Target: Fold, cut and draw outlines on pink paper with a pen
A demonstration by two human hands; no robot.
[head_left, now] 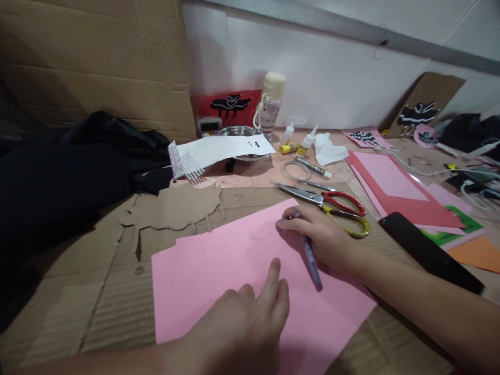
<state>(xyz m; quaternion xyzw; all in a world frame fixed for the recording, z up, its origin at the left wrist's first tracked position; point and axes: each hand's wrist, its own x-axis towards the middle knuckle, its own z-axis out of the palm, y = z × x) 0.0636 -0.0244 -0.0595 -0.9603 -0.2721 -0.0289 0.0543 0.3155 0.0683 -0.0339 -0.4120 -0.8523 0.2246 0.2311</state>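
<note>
The right hand (322,234) has a narrow grip on a purple pen (310,260) over the pink paper (219,276); the left hand (250,317) rests on the paper, holding nothing. Scissors (322,198) lie just beyond the right hand, on cardboard (97,291).

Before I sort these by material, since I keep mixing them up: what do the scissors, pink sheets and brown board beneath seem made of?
Scissors: shiny metal blades, likely steel; smooth red and yellow handle loops, perhaps plastic-coated. Pink sheets: matte paper or thin card, judging by flat faces and crisp edges. Brown board: dull corrugated cardboard, shown by its parallel ridges.
</note>
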